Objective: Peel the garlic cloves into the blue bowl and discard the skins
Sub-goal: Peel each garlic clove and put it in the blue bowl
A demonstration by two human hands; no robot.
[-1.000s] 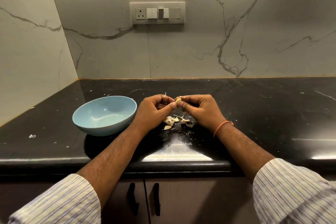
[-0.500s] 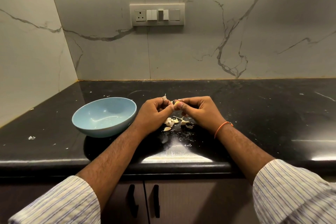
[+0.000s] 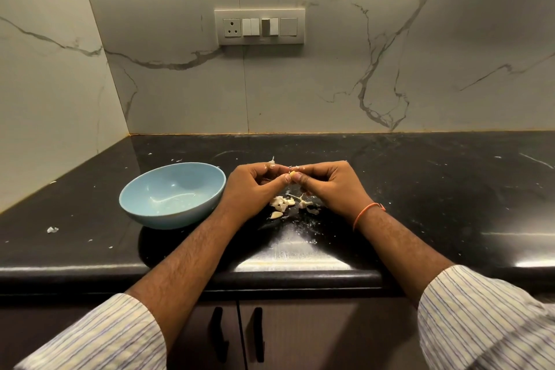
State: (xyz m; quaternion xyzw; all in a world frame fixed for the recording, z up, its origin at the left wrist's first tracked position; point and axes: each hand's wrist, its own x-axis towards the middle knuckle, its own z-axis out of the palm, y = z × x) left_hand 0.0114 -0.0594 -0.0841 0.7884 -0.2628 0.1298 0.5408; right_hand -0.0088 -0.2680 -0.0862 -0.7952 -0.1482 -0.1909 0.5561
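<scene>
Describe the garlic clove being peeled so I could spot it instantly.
Start at the blue bowl on the black counter; the hands meet just right of it. The clove is the yellowish bit pinched between their fingertips, above the loose skins.

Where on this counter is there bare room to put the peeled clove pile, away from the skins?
Right of the right hand, the black counter is bare up to the wall. Another strip runs behind the blue bowl. It is crowded under both hands, where the garlic pieces and skins lie.

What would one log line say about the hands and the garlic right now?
step: peeling | left hand + right hand: pinching garlic clove | blue bowl: no cloves | skins: on counter
</scene>
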